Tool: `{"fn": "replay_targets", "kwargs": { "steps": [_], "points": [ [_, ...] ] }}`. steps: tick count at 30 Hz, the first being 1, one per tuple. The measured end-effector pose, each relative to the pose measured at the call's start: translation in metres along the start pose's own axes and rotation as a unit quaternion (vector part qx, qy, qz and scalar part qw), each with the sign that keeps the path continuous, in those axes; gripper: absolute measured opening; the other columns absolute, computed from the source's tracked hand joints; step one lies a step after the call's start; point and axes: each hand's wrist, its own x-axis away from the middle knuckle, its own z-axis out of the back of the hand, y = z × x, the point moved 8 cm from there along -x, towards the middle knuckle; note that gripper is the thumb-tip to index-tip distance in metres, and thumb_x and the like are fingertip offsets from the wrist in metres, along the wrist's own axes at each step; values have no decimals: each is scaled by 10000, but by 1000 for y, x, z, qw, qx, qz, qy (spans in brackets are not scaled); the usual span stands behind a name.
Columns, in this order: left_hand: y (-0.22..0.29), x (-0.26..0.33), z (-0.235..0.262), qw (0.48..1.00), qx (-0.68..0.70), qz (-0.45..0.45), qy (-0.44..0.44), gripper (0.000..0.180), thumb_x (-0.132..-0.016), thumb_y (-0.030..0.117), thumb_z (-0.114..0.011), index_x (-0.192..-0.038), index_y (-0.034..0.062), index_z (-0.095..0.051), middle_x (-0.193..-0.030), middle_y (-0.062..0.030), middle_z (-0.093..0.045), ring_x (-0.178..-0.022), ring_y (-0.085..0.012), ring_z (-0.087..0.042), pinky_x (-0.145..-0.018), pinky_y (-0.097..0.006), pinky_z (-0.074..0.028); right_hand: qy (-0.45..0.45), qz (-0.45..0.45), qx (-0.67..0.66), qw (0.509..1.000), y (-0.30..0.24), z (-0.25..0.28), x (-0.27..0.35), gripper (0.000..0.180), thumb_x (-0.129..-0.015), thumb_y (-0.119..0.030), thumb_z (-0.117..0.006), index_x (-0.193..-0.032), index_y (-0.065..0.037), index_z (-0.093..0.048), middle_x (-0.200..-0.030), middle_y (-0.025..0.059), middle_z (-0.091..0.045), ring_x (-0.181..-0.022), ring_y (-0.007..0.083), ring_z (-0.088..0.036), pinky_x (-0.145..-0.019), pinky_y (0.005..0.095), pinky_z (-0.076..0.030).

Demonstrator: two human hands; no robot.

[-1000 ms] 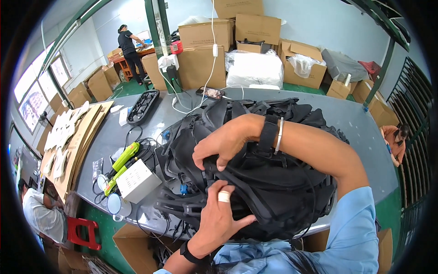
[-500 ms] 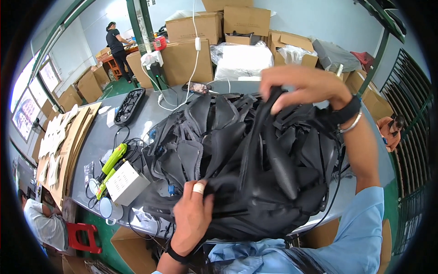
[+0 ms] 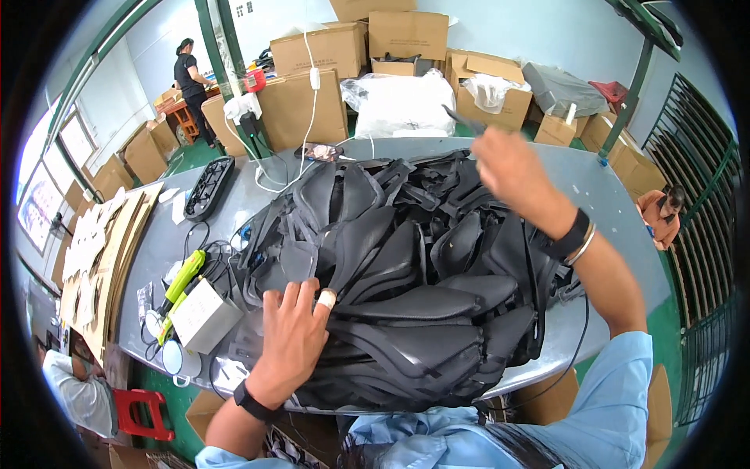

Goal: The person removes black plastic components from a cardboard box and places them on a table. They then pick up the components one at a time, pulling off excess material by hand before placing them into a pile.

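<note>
From the head view, a big pile of black padded pieces (image 3: 406,281) lies in the middle of the grey worktop (image 3: 601,195) and fills most of it. The left hand (image 3: 293,336) rests flat on the near left part of the pile, with its fingers (image 3: 291,301) spread apart and a white wrap on one of them. A black band sits on that wrist. The right hand (image 3: 512,168) is lifted above the far side of the pile, and its fingers are pinched together on a thin dark strap (image 3: 461,119) that sticks up and to the left. The hand is blurred, so the grip is hard to see well. That wrist wears a black band and thin bangles. Just left of the pile sits a small white box (image 3: 205,314), and a bright green tool (image 3: 180,285) lies touching it. A black tray (image 3: 207,186) lies farther off, near the far left corner of the worktop. Flat brown cardboard sheets (image 3: 101,250) lie along the left edge. Past the far edge stand many brown cardboard boxes (image 3: 312,86), some closed and some open. A fat clear bag of white stuff (image 3: 406,102) sits between them. A white cord (image 3: 311,109) hangs down in front of one box. A person in black (image 3: 187,78) stands far off on the left.
</note>
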Motion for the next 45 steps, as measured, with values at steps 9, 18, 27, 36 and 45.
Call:
{"fn": "replay_targets", "kwargs": {
  "steps": [9, 18, 27, 36, 45],
  "points": [
    [-67, 13, -9, 940, 296, 168, -11, 379, -795, 55, -646, -1104, 9, -432, -907, -102, -561, -812, -276, -601, -710, -381, -511, -196, 136, -373, 897, -143, 36, -16, 413, -786, -332, -672, -1042, -41, -533, -882, 132, -591, -871, 330, -583, -732, 439, -451],
    [-68, 19, -12, 588, 779, 191, 104, 272, -865, -9, -562, -1085, 89, -436, -1029, -40, -510, -965, -150, -538, -820, -304, -476, -421, 44, -574, 701, -208, -76, -66, 619, -874, -495, -581, -1240, -12, -457, -1109, 141, -580, -1014, 220, -565, -845, 345, -453],
    [-58, 13, -8, 514, 832, 157, 133, 270, -833, -20, -603, -1028, 112, -471, -963, 22, -516, -878, -95, -539, -760, -242, -437, -462, -20, -701, 543, -200, -83, -66, 220, -845, -218, -685, -963, -63, -584, -807, -61, -531, -786, 22, -484, -702, 187, -391],
    [40, 30, 10, 921, 379, -76, -56, 572, -709, 273, -782, -1155, 38, -512, -1121, -120, -525, -997, -276, -539, -870, -347, -427, -196, -172, -765, 589, -90, -8, -92, 414, -751, -166, -746, -1112, -89, -557, -903, -34, -585, -821, 56, -563, -711, 207, -450],
    [-34, 77, 22, 907, 343, 205, 131, 295, -779, 134, -701, -1020, 18, -576, -933, -116, -607, -872, -259, -586, -788, -343, -453, 107, -113, -310, 938, 7, 72, -87, 342, -782, -234, -684, -1082, -122, -566, -854, 73, -626, -728, 250, -630, -733, 337, -517]
  ]
}}
